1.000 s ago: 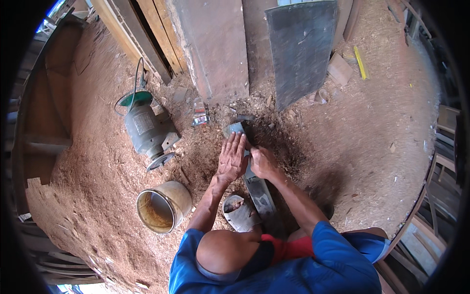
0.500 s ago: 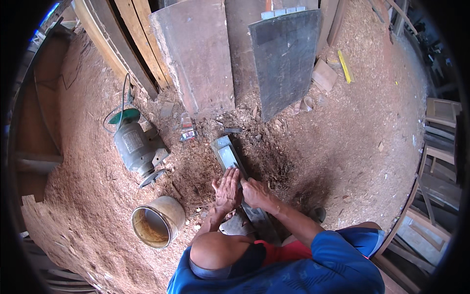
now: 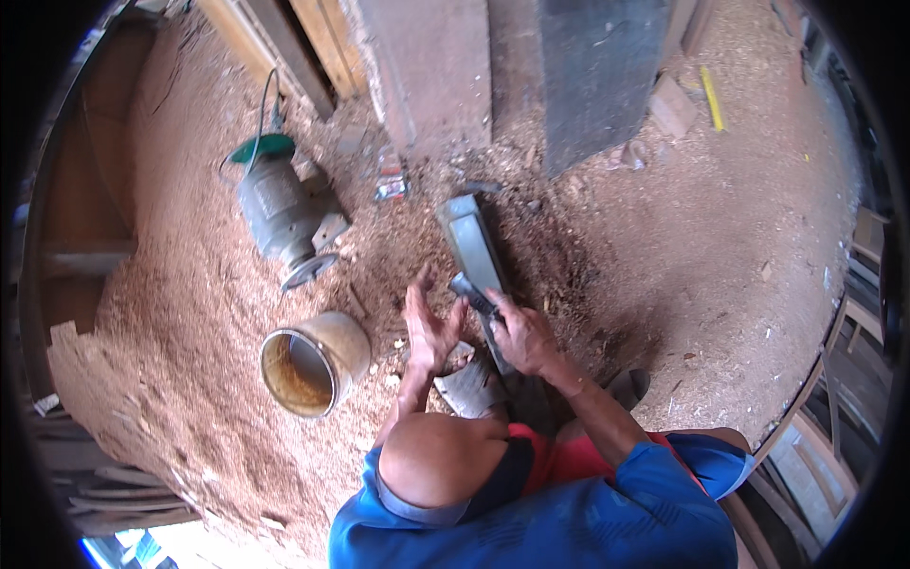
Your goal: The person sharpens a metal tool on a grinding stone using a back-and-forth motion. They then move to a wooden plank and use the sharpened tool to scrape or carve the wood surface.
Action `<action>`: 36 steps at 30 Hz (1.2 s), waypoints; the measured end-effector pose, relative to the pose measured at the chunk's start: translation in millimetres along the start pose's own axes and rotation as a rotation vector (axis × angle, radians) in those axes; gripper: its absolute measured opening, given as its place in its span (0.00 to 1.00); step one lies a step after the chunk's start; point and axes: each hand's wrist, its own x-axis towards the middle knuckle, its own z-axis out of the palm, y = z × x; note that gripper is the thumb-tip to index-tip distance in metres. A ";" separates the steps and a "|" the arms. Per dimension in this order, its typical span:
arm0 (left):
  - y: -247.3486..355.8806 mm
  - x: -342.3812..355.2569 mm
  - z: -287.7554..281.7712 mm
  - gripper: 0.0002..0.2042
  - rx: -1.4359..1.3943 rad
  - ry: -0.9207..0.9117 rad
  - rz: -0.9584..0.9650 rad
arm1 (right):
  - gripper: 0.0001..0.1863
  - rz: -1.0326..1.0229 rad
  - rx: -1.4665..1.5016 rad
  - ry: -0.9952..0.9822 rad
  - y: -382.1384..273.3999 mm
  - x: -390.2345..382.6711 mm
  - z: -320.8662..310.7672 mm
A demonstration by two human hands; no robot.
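Note:
My right hand (image 3: 527,339) is closed around a short, dark metal blade (image 3: 474,294) with a paler grey end, raised and tilted above the bench. My left hand (image 3: 429,332) is open, fingers spread, its thumb close to the blade; whether they touch I cannot tell. Just beyond both hands, a wet-looking grey sharpening stone (image 3: 471,239) lies on a narrow wooden beam (image 3: 524,403) that runs from between my legs. The blade's lower part is hidden in my right hand.
Left of my hands stand a round bucket (image 3: 346,346) with liquid inside and a grey electric motor (image 3: 275,204) with a disc. Large boards (image 3: 602,85) lean at the back. Sawdust covers the ground; wooden frames (image 3: 815,446) are stacked at right.
My left hand has come off the blade and opened. The right hand has lifted the blade off the stone and turned it. The whole view has shifted, with things sitting higher in it.

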 end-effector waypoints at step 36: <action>-17.9 18.2 29.6 0.23 -1.039 -0.168 -0.292 | 0.11 0.188 1.111 -0.035 -5.7 -4.4 41.9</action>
